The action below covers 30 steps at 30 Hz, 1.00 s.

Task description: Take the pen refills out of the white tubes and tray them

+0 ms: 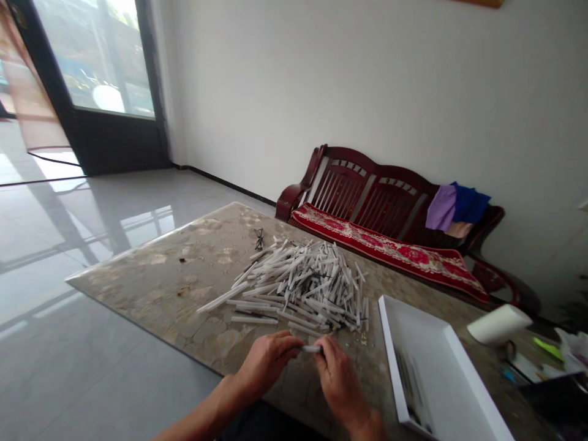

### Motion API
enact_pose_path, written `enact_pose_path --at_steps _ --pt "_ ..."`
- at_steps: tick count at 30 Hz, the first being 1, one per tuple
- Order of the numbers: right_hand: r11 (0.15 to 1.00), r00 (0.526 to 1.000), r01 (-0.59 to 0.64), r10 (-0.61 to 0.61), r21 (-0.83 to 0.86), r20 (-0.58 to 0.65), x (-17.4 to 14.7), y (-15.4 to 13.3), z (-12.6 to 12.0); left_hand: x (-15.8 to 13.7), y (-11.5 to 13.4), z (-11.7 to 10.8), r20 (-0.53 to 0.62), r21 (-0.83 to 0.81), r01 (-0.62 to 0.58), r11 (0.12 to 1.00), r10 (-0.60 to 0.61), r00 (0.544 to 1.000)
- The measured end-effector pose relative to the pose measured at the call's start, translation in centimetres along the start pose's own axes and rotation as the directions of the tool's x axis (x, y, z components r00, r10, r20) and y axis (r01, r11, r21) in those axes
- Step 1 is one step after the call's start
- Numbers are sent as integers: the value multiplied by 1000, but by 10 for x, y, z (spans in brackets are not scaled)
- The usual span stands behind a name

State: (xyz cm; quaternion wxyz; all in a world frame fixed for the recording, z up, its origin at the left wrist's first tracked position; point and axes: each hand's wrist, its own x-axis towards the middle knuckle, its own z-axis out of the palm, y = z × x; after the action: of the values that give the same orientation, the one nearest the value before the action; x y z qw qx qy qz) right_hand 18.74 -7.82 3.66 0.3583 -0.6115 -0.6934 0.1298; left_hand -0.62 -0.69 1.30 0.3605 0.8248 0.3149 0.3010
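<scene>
My left hand (271,355) and my right hand (337,373) meet at the near edge of the table. Between them is a short, thin whitish stick (311,348), its left end pinched by my left fingers and its right end by my right fingers. A dark bit shows at its right end. Just beyond lies a loose heap of similar slim white sticks (316,282), some with black parts, pointing many ways. To the right of my right hand, a shallow white box (452,373) holds several dark, slender pieces (413,386) along its left side.
The patterned table (151,288) bears a small black wiry bundle (260,239) behind the heap. A white roll (500,323) and assorted small items stand right of the box. Behind the table is a dark red wooden bench (395,177) with cloths (459,207) over its back.
</scene>
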Motion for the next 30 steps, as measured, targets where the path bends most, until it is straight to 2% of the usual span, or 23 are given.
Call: enact_pose_path --at_steps 4,6,10,14,18,21,26,30 --pt "989 994 -90 97 114 -57 -4 2 2 3 1 -3 -23 -2 30 1000 -30 999" --pt "990 995 -54 64 127 -72 -4 2 -1 2 0 -5 -16 12 46 999 -46 999" --pt "998 997 46 -48 -49 -57 -1 0 -6 -1 2 -5 26 63 26 998 -27 999" --pt "969 1000 -9 6 -245 -10 -2 -2 -8 -1 5 -4 50 142 -15 990 8 999" --pt "984 1000 12 -8 -178 23 -6 -1 -10 -1 5 -5 67 141 11 990 -21 998" --pt "986 999 39 -43 -164 -19 -10 0 -9 0 6 -5 94 106 12 994 -22 995" --pt "983 998 -63 59 -173 -32 -13 -1 -5 1 8 -7 115 124 -7 992 -7 993" --pt "991 999 -2 -3 -132 -38 -13 -1 -5 2 8 -9 135 132 2 991 -20 991"
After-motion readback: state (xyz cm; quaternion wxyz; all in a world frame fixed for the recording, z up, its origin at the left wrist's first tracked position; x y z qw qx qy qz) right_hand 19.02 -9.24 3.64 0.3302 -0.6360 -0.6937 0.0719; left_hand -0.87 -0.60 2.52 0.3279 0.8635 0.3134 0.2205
